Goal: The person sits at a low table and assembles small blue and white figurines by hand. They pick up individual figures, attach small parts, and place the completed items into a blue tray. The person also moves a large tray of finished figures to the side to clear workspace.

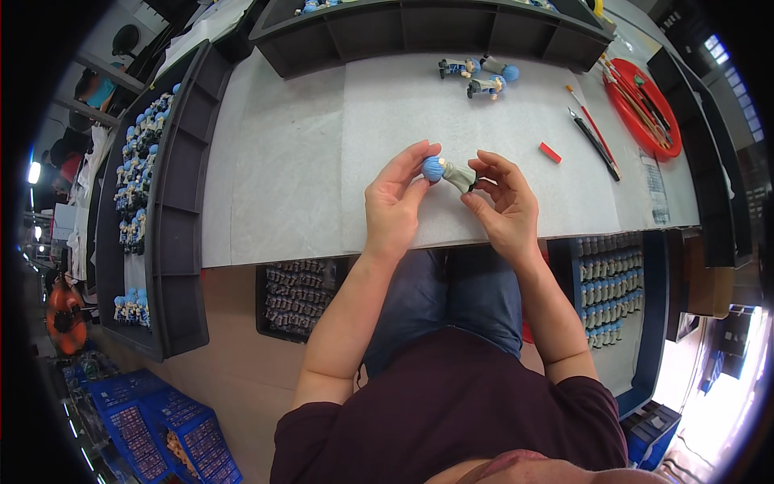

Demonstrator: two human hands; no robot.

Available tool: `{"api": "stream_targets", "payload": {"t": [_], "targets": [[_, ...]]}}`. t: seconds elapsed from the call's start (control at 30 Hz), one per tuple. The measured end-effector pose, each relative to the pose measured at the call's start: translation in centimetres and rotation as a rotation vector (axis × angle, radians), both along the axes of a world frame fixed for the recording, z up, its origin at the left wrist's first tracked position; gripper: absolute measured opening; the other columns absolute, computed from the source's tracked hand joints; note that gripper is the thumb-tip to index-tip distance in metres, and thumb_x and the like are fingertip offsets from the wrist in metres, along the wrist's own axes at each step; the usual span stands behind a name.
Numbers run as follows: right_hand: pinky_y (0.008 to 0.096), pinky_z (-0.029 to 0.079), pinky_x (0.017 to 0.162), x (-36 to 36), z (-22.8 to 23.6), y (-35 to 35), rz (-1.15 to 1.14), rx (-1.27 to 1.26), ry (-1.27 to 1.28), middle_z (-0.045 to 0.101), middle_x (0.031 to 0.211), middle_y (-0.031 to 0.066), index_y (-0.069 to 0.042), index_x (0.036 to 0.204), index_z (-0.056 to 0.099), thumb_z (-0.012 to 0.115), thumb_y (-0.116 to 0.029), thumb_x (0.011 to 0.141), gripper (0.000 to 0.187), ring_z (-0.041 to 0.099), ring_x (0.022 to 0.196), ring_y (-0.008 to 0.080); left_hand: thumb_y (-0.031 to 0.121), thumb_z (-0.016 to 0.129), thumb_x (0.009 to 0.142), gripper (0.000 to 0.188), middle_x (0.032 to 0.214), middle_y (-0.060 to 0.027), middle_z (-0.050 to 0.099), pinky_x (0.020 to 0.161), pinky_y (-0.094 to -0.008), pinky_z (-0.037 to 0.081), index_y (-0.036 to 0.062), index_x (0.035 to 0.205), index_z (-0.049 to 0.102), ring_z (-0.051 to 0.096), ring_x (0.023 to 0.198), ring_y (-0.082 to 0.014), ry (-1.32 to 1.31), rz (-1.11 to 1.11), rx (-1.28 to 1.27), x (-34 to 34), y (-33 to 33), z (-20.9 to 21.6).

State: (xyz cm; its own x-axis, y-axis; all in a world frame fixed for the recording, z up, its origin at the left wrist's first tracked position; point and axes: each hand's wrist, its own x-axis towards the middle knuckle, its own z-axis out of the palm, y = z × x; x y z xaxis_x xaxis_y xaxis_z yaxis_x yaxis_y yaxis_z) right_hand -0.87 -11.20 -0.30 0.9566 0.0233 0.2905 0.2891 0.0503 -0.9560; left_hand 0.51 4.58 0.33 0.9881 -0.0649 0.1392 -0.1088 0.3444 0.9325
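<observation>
Between my two hands is a small figurine (458, 175) with blue hair and a pale grey-green robe, held above the white worktop. My left hand (397, 198) pinches its blue head between thumb and fingers. At the robe's lower end, the fingers and thumb of my right hand (506, 198) close on the dark base. Farther back on the table lie several similar blue-haired figurines (486, 86), one of them partly behind the others. A small red block (550, 152) rests to the right of my right hand.
Brushes and tools fill a red oval tray (623, 107) at the far right; a black pen-like tool (595, 145) and a red brush (586, 117) lie beside it. Dark crates stand at the back (435, 42) and left (179, 266), the left one holding figurines. Below the table edge, a blue-rimmed tray (637, 355) holds more.
</observation>
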Motion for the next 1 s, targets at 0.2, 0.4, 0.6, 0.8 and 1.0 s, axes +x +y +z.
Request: {"api": "stream_targets", "payload": {"t": [0.2, 0.4, 0.6, 0.8, 1.0], "targets": [[0.0306, 0.044, 0.091, 0.0, 0.0, 0.0, -0.004, -0.008, 0.000, 0.051, 0.116, 0.0126, 0.000, 0.123, 0.045, 0.062, 0.011, 0.075, 0.052, 0.050, 0.109, 0.0176, -0.012, 0.046, 0.084, 0.042, 0.122, -0.0147, 0.054, 0.093, -0.0288, 0.045, -0.0013, 0.124, 0.047, 0.054, 0.107, -0.0170, -0.002, 0.001, 0.006, 0.0, -0.1, 0.0], [0.0286, 0.045, 0.087, -0.3, 0.1, -0.1, -0.007, 0.035, 0.006, 0.052, 0.115, 0.0129, 0.001, 0.122, 0.046, 0.062, 0.008, 0.077, 0.048, 0.051, 0.106, 0.0169, -0.008, 0.048, 0.086, 0.035, 0.117, -0.0089, 0.056, 0.089, -0.0267, 0.046, -0.0006, 0.120, 0.052, 0.055, 0.100, -0.0140, -0.051, 0.001, 0.063, -0.2, -0.2, -0.4], [0.0255, 0.049, 0.074, -0.3, 0.0, 0.6, -0.214, -0.114, -0.185, 0.054, 0.111, 0.0137, -0.002, 0.107, 0.058, 0.064, 0.004, 0.077, 0.031, 0.055, 0.095, 0.0173, 0.020, 0.050, 0.093, 0.027, 0.089, -0.0015, 0.056, 0.066, -0.0205, 0.045, 0.0007, 0.112, 0.056, 0.051, 0.073, -0.0058, -0.030, 0.027, 0.181, -0.6, -0.5, -0.5], [0.0297, 0.051, 0.066, -0.8, 0.5, 0.6, -0.341, -0.485, -0.600, 0.053, 0.111, 0.0171, -0.004, 0.099, 0.063, 0.070, 0.006, 0.066, 0.035, 0.058, 0.085, 0.0256, 0.031, 0.053, 0.092, 0.031, 0.069, 0.0004, 0.053, 0.048, -0.0180, 0.036, 0.0008, 0.092, 0.057, 0.046, 0.056, -0.0042, 0.019, -0.028, 0.169, -0.4, -1.0, -0.2], [0.0318, 0.051, 0.071, -2.2, 0.8, -3.5, -0.421, -0.467, -0.700, 0.056, 0.105, 0.0154, -0.002, 0.100, 0.060, 0.072, 0.003, 0.065, 0.037, 0.060, 0.085, 0.0280, 0.047, 0.043, 0.092, 0.046, 0.068, -0.0011, 0.052, 0.043, -0.0159, 0.034, 0.0031, 0.093, 0.058, 0.044, 0.051, -0.0051, 0.029, 0.060, 0.320, -0.7, 0.0, -1.1]]}}
